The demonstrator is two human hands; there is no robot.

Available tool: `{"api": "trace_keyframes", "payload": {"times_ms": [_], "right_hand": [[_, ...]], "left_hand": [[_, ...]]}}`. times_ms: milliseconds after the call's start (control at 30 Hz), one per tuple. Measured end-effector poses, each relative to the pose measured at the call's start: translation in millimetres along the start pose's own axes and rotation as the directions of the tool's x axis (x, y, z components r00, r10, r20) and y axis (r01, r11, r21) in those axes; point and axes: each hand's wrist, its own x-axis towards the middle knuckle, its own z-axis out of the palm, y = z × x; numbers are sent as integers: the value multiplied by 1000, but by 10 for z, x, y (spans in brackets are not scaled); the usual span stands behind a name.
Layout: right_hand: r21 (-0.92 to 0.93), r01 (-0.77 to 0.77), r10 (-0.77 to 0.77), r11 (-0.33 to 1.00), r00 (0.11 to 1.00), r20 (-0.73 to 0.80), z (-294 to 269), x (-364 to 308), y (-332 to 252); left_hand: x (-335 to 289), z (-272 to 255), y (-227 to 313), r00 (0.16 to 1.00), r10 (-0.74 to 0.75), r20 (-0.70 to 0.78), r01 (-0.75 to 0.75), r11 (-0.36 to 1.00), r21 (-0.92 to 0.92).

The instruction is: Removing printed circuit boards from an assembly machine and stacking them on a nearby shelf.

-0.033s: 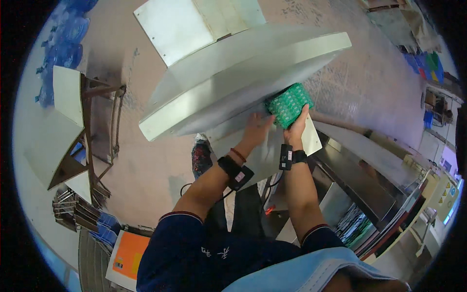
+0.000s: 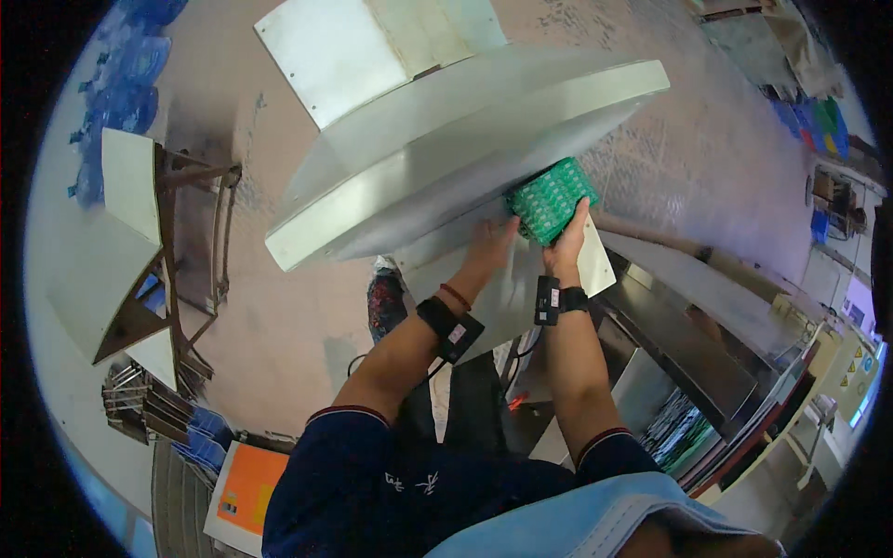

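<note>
A block-shaped green bundle with rows of pale marks stands tilted beside the curved pale panel of the machine. I cannot tell if it is a stack of boards or a wrapped pack. Gripping its lower right side is my right hand, thumb and fingers along the edge. My left hand is at the bundle's lower left, fingers stretched and apart, a fingertip at or close to its edge. Whether that finger touches it is unclear. Both wrists carry black strapped devices.
The large pale curved machine cover spans the space ahead of my hands. A dark flat metal surface lies to the right. At left stands a frame table; blue plastic bags lie beyond it. An orange-topped box sits lower left.
Almost nothing differs. My left hand and the bundle have shifted very slightly.
</note>
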Motion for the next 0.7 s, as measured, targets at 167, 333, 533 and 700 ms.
{"api": "trace_keyframes", "payload": {"times_ms": [167,333,533,700], "right_hand": [[-49,-119,123,992,989,79,4,36,-44],[-175,-96,143,980,950,276,-212,236,-18],[11,61,-61,998,994,87,217,392,499],[-267,108,-158,958,972,-173,139,592,654]], "left_hand": [[118,108,8,863,505,3,-504,862,-57],[232,331,1003,990,127,54,-28,565,-825],[658,115,926,954,-112,279,297,500,-814],[529,172,935,931,-102,351,349,538,-768]]}}
